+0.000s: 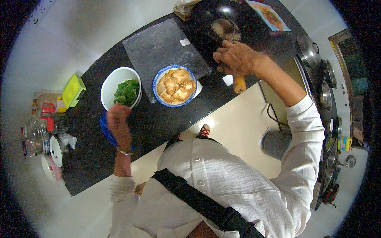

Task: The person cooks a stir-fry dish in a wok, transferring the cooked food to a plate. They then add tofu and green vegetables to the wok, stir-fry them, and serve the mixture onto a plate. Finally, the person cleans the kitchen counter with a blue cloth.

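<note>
Countertop (158,119) of black stone runs in a bend from lower left to upper right, its near edge just in front of the person, with pale floor below that edge. Bare counter lies between the two hands. The left hand (118,121) rests with fingers curled at the rim of a white bowl (113,83) holding chopped green leaves (127,92); a blue cloth (106,131) shows under the hand, though whether the fingers pinch it cannot be told. Just beside the bowl stands a blue-rimmed plate (157,80) stacked with fried golden squares (176,86), overlapping a dark slate board (158,45). The right hand (235,58) is closed around a utensil with a wooden handle (239,84) at the near rim of a black wok (206,16), which holds a small pale patch of food (222,27). Bottles and jars (41,127) crowd the counter's far left end.
</note>
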